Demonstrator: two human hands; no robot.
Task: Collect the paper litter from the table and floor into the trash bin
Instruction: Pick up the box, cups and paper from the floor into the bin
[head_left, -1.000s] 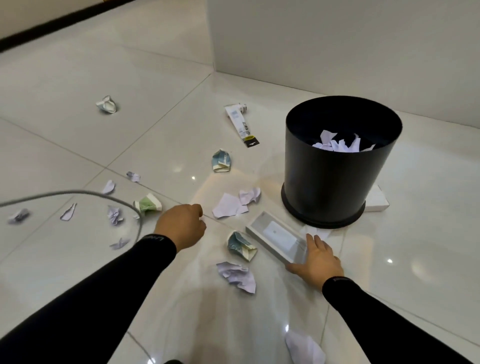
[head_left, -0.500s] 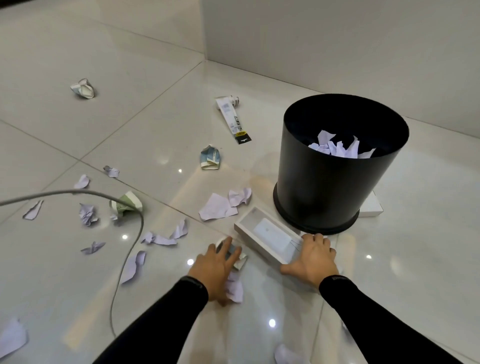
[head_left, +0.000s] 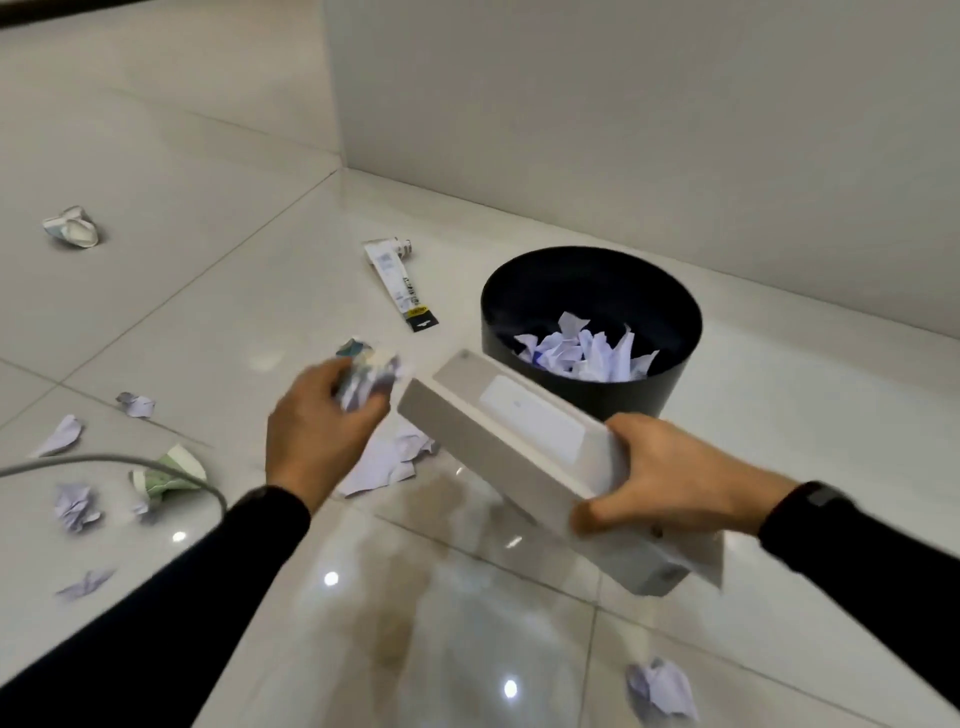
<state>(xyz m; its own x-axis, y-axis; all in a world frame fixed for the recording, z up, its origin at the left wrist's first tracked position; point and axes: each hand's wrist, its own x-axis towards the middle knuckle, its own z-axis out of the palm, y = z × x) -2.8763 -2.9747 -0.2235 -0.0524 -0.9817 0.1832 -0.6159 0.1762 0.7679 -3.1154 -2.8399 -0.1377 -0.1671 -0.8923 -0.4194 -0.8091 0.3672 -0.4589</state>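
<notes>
Several scraps still litter the tiled floor (head_left: 156, 322) at nine o'clock: a crumpled cup (head_left: 71, 227), torn paper bits (head_left: 77, 506), a green-striped wad (head_left: 169, 475) under a grey cable (head_left: 104, 460). Left hand (head_left: 319, 441) is up off the floor, grip closed around a blurred bundle of crumpled paper (head_left: 370, 376). Right hand (head_left: 670, 475), at three o'clock, clamps the near end of a white box (head_left: 498, 441), tilted toward the black trash bin (head_left: 592, 322) at one o'clock, paper already inside.

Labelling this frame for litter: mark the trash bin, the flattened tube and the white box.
trash bin (head_left: 670, 322): head view, right rim.
flattened tube (head_left: 397, 283): head view, mid-body.
white box (head_left: 498, 457): head view, near side face.
</notes>
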